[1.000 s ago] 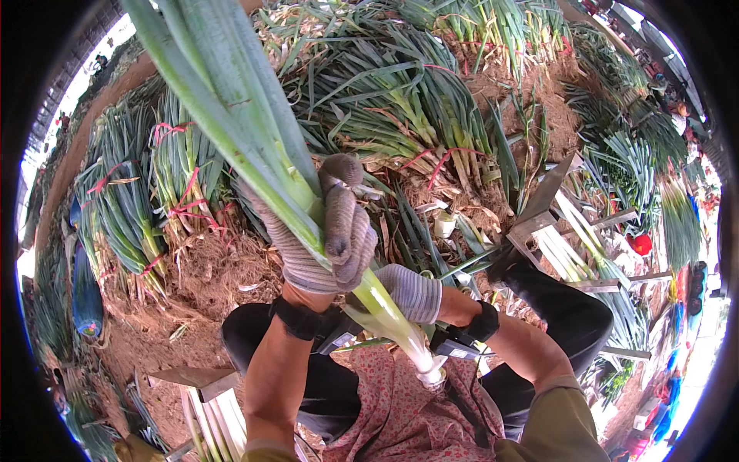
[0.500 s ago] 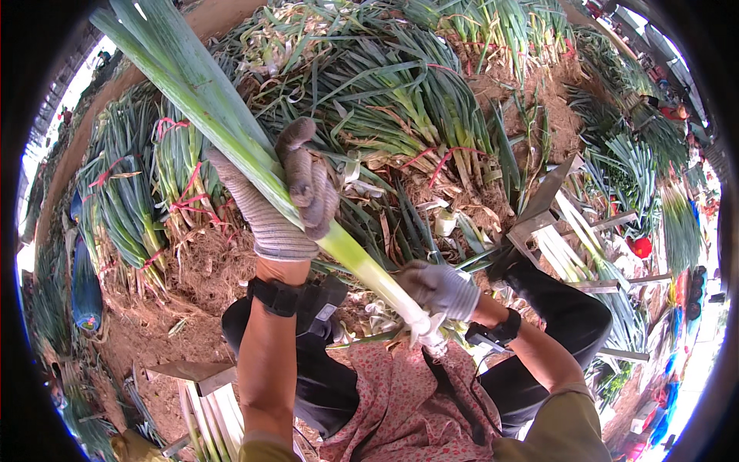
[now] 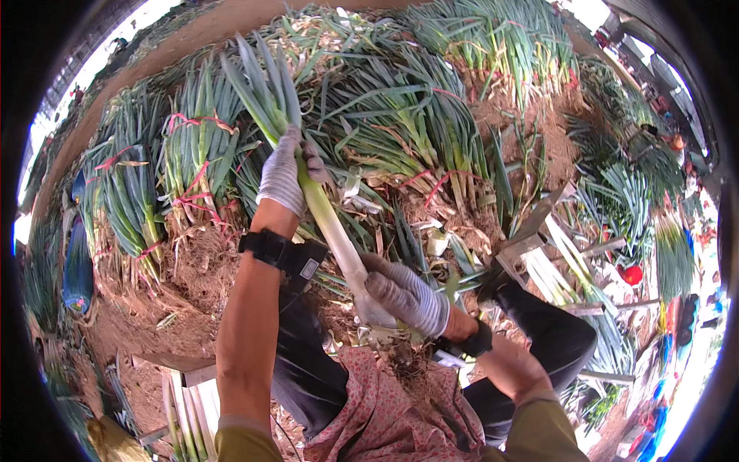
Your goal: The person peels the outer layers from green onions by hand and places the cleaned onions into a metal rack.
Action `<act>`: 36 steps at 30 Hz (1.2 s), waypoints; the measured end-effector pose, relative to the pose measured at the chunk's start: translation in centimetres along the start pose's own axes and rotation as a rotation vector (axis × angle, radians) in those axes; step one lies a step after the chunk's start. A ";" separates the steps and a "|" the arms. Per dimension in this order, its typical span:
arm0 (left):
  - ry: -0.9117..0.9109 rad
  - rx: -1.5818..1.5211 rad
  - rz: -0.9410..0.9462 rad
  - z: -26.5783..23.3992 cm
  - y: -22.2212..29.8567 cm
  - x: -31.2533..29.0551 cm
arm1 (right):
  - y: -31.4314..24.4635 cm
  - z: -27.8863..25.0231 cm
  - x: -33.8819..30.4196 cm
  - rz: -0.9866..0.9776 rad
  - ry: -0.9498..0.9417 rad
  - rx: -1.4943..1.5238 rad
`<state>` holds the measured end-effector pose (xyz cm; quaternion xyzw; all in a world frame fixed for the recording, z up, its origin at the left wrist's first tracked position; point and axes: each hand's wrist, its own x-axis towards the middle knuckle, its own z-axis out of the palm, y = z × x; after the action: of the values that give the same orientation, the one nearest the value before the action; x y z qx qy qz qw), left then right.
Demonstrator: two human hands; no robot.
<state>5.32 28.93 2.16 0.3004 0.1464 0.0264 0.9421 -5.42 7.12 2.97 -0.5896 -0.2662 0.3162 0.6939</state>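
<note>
There is one view only, from a wide fisheye camera on the person's head. It looks steeply down, very close over the lap, and forward to the ground. Straight edges bend near the dark round rim.

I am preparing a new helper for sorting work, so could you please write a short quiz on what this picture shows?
1. True or false: both hands wear knitted gloves.
2. Which part of the leek does the right hand hold? A) the green leaf tips B) the white root end C) nothing
3. Fill in: the tied bundles on the soil are bound with ___ string.

Key:
1. True: the left hand and the right hand are both gloved.
2. B: its grip is at the white root end near the lap; the left hand grips higher, where the leaves begin.
3. Red.
</note>
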 end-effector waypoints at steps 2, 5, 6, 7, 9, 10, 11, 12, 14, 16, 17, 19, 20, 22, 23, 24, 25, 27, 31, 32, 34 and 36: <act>0.123 0.105 -0.032 -0.3 -0.6 0.7 | 1.2 -0.5 -1.2 0.067 -0.009 -0.074; 0.248 0.196 0.039 -1.8 0.5 1.3 | 3.4 0.3 -4.3 -0.016 0.068 -0.307; 0.295 0.263 0.044 -2.3 0.6 1.4 | 2.9 0.3 -5.0 -0.014 0.058 -0.303; 0.333 0.275 0.063 -2.6 0.1 1.6 | 2.4 0.3 -5.7 0.060 0.091 -0.437; 0.342 0.303 0.062 -2.9 -0.1 1.9 | 2.5 0.2 -6.4 0.031 0.143 -0.746; 0.343 0.321 0.076 -3.4 0.2 1.9 | 2.7 0.5 -7.2 0.031 0.143 -0.745; 0.363 0.326 0.119 -3.7 1.0 1.9 | 2.6 0.8 -8.6 0.030 0.080 -0.905; 0.379 0.330 0.155 -4.2 1.9 2.1 | 2.6 0.9 -10.3 0.036 0.019 -1.067; 0.493 0.272 0.197 -6.2 4.9 2.8 | 3.7 1.4 -14.2 -0.010 0.031 -1.017; 0.449 0.242 0.223 -8.3 6.8 3.3 | 3.3 0.7 -15.7 -0.040 0.053 -0.968; 0.517 0.255 0.277 -8.4 6.9 3.3 | 2.7 0.4 -15.7 0.070 0.103 -0.860; 0.643 0.204 0.365 -8.1 7.6 2.9 | 4.0 -1.4 -17.3 0.346 0.027 -0.888; 0.662 0.268 0.400 -8.0 8.1 2.4 | 3.7 -1.7 -16.8 0.337 0.024 -0.890; 0.747 0.451 0.444 -6.6 8.2 1.1 | 3.0 -1.6 -15.4 0.591 -0.050 -0.957; 0.748 0.452 0.438 -6.4 8.0 0.7 | 2.7 -1.4 -13.9 0.594 0.002 -0.965; 0.731 0.411 0.498 -6.0 8.1 0.4 | 5.3 -2.9 -13.7 0.503 0.032 -1.221; 0.709 0.368 0.552 -5.4 7.7 0.4 | 7.8 -4.6 -13.0 0.106 0.195 -1.398; 0.590 0.376 0.645 -4.4 7.0 -0.2 | 5.3 -4.1 -8.6 0.026 0.371 -1.168; 0.484 0.391 0.659 -3.0 5.6 -0.4 | 2.5 -1.0 -1.4 -0.059 0.351 -0.881; 0.491 0.419 0.648 -2.2 5.1 -0.6 | 2.4 -0.4 0.1 -0.044 0.338 -0.850; 0.418 0.409 0.672 -1.2 4.5 -1.0 | 2.1 0.9 2.9 -0.110 0.346 -0.843; 0.405 0.411 0.686 -0.5 4.1 -1.3 | 2.3 1.4 4.2 -0.179 0.352 -0.834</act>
<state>4.09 32.41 4.45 0.5012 0.2221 0.3658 0.7521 -3.99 11.38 0.86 -0.8379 -0.2988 0.0159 0.4565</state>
